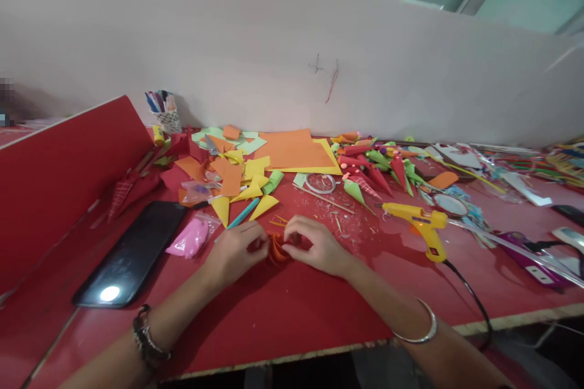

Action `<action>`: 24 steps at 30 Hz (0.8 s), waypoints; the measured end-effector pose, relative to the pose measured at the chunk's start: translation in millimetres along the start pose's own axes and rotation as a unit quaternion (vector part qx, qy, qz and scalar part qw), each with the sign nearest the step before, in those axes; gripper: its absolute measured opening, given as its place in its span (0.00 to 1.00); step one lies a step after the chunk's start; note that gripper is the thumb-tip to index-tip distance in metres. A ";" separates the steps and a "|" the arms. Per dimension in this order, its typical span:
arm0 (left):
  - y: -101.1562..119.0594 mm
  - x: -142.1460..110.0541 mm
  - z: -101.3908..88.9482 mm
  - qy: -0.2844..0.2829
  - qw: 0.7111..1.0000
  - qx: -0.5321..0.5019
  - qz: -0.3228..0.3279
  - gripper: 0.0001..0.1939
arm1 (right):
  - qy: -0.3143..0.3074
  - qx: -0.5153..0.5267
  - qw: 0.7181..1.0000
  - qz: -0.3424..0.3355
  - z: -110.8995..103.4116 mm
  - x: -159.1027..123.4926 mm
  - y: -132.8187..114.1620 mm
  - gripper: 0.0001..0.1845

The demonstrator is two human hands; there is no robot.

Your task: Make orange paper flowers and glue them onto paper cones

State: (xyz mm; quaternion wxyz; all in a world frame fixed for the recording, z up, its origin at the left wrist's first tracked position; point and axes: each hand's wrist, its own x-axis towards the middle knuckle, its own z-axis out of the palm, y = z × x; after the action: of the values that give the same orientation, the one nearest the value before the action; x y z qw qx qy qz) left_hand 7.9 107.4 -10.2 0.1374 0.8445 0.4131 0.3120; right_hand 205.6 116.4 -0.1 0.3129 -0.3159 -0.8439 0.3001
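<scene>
My left hand (235, 249) and my right hand (317, 247) meet over a small curled orange paper piece (277, 249) on the red table (292, 316). Both hands pinch it, fingers bent around it from either side. A dark bracelet sits on my left wrist and a silver bangle on my right. Just behind the hands lie yellow paper triangles (255, 197) and a teal pen (244, 213).
A black phone (132, 255) and a pink packet (189, 238) lie to the left. A yellow glue gun (422, 225) with its black cord lies to the right. Behind are orange and yellow sheets (294, 151), scissors, paper cones (378, 170), a pen holder (164, 112) and a red divider (59, 176).
</scene>
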 end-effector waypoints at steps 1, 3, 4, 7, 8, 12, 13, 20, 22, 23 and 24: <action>1.0 0.0 0.5 0.000 1.000 -0.004 -0.003 0.06 | -0.004 -0.008 1.000 -0.007 0.1 0.3 0.5 0.02; 2.7 0.2 0.7 -0.003 1.000 -0.012 -0.009 0.06 | -0.009 -0.025 0.999 -0.017 0.4 0.8 1.6 0.02; 3.2 0.2 0.6 -0.007 1.000 -0.017 -0.010 0.06 | -0.011 -0.033 0.999 -0.017 0.7 0.9 2.1 0.03; 3.5 0.0 -0.2 -0.019 0.999 -0.024 -0.020 0.05 | -0.017 -0.055 0.998 -0.004 1.7 0.3 3.1 0.04; 3.2 -0.1 -0.4 -0.023 0.999 -0.025 -0.023 0.05 | -0.019 -0.060 0.998 -0.001 2.1 0.0 3.3 0.04; 2.2 -0.6 -0.7 -0.038 0.999 -0.029 -0.012 0.04 | -0.027 -0.069 0.997 0.000 2.6 -0.6 3.7 0.06; 2.1 -0.6 -0.8 -0.041 0.999 -0.027 -0.003 0.05 | -0.030 -0.071 0.997 -0.002 2.5 -0.6 3.7 0.07; 0.7 0.5 -4.0 -0.099 0.993 0.023 0.057 0.10 | -0.046 -0.077 0.996 -0.025 2.3 0.4 3.4 0.09; -0.5 0.6 -4.8 -0.114 0.990 0.029 0.072 0.10 | -0.050 -0.080 0.995 -0.031 2.8 0.7 3.6 0.09; -1.0 0.7 -5.1 -0.118 0.989 0.032 0.077 0.11 | -0.051 -0.082 0.995 -0.033 3.2 0.9 3.9 0.09; -1.4 0.8 -5.3 -0.122 0.989 0.036 0.080 0.11 | -0.052 -0.084 0.994 -0.036 3.5 1.0 4.3 0.08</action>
State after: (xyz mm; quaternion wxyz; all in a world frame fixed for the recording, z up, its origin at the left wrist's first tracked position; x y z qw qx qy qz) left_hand 4.0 108.8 -6.5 0.1309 0.9108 0.3355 0.2017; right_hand 203.9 118.7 -5.0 0.2513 -0.2947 -0.8921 0.2326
